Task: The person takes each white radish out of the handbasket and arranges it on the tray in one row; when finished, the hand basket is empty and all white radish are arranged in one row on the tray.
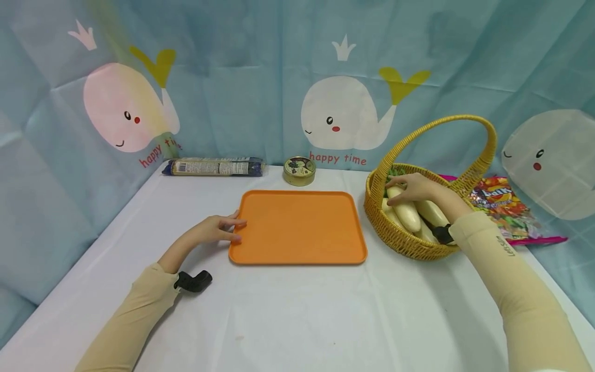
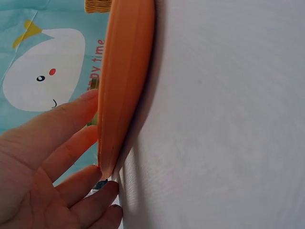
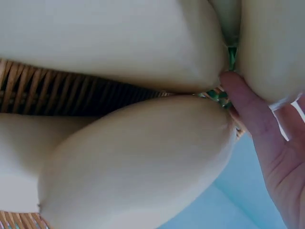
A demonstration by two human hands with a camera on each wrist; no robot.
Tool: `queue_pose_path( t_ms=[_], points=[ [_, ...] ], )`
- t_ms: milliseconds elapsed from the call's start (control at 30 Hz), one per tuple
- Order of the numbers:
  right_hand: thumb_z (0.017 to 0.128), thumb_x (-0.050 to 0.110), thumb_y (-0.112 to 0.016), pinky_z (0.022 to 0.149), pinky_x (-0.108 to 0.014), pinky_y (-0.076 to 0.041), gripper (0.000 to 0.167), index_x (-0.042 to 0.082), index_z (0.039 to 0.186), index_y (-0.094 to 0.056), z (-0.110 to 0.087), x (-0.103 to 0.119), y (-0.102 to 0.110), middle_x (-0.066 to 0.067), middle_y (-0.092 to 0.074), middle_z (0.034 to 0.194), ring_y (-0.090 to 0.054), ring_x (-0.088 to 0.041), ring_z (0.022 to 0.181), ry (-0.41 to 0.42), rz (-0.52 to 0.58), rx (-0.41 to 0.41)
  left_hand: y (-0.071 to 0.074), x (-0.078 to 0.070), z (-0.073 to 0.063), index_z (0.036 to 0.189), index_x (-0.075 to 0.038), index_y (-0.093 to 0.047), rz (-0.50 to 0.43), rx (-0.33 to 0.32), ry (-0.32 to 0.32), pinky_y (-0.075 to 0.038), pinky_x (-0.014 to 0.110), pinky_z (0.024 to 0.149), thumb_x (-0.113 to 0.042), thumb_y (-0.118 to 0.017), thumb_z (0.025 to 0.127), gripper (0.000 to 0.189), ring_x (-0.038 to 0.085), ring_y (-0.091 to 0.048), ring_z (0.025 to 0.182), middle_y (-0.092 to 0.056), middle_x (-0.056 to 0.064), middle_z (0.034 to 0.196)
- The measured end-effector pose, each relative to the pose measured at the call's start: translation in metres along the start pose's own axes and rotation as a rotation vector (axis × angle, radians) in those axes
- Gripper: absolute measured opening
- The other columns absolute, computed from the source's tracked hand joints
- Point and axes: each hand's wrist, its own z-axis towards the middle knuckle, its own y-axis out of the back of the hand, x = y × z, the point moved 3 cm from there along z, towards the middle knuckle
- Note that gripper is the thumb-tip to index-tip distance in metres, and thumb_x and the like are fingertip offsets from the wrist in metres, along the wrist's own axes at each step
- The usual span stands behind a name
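Rests spread left hand (image 1: 216,229) against left edge of orange tray (image 1: 297,227); right of tray, with right hand (image 1: 416,187) pinches white radish (image 1: 406,212) in wicker basket (image 1: 389,235), apparently securing grasp; likely needs firm hold before lifting.

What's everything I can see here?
Tray: one, orange, mid-table
Basket: one, yellow, right of tray
Long vegetables: at least four, whitish, in basket
Leafy bits: uncounted, green, in basket
Tin: one, gold, behind tray
Long packet: one, blue and pale, back left
Bag: one, red-pink, behind basket
Backdrop: one, blue, behind table
Table: one, white, beneath everything
Wrist gadgets: two, black, at wrists
Sleeves: two, beige, forearms
Left grip: one, bare, tray's left edge
Right grip: one, bare, holding a long vegetable
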Motion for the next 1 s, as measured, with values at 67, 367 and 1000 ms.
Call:
queue_pose_path(
  t_ms=[67, 367, 1000],
  points=[
    [0.076, 0.041, -0.069, 0.089, -0.056, -0.032, 0.061, 0.006, 0.123, -0.054, -0.001, 0.002, 0.001, -0.02, -0.03, 0.139, -0.034, -0.047, 0.115, -0.001, 0.003, -0.002, 0.0, 0.0, 0.0, 0.127, 0.0, -0.049, 0.002, -0.001, -0.001, -0.024, 0.051, 0.096, -0.025, -0.066, 0.082, 0.054, 0.041, -0.019, 0.126, -0.022, 0.026, 0.138],
    [0.076, 0.039, -0.069, 0.088, -0.054, -0.034, 0.061, 0.005, 0.124, -0.053, -0.003, 0.004, 0.003, -0.023, -0.032, 0.137, -0.035, -0.047, 0.115, -0.011, 0.025, 0.011, 0.0, -0.002, -0.001, 0.128, 0.001, -0.047, -0.006, 0.002, -0.009, -0.027, 0.051, 0.096, -0.027, -0.066, 0.082, 0.057, 0.042, -0.027, 0.122, -0.021, 0.026, 0.139],
    [0.075, 0.04, -0.07, 0.075, -0.04, -0.046, 0.063, 0.008, 0.126, -0.052, -0.011, 0.0, 0.008, -0.023, -0.039, 0.131, -0.05, -0.033, 0.101, -0.051, 0.156, -0.006, 0.0, 0.002, 0.0, 0.133, 0.003, -0.038, -0.01, 0.028, -0.034, -0.028, 0.05, 0.095, -0.027, -0.063, 0.084, 0.063, 0.041, -0.033, 0.12, -0.019, 0.027, 0.139]
  ],
)
